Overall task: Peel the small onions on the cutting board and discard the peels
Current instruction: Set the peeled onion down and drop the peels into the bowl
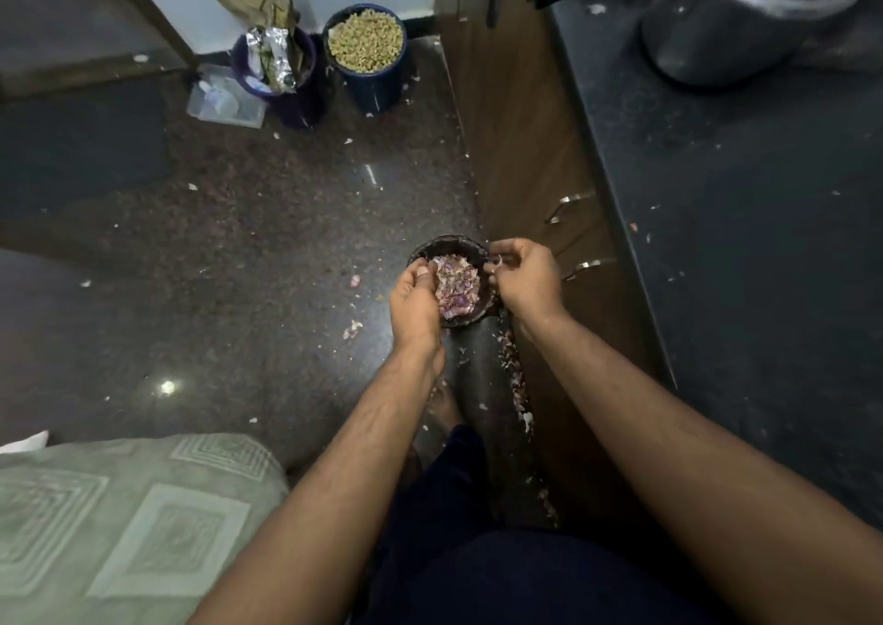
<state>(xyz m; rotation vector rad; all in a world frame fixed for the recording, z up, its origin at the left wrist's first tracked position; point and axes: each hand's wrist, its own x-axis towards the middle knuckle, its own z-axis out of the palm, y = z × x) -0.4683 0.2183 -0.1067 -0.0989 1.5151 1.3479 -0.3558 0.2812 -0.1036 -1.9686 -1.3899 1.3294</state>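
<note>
Dark bowl [451, 247]: heaped with purple-white onion peels [456, 285], held above the floor.
Left hand [414, 300]: curled on the bowl's near rim.
Right hand [525, 276]: pinching a pale peel scrap [497, 261].
Blue tub [368, 46]: full of pale grains.

A home kitchen: dark stone counter [745, 223], wooden cabinet drawers [535, 156], pressure cooker [745, 17]

No readable text, labels, brands or numbers anywhere, crumpled wrappers in the bin [273, 63] too blurred to read
</note>
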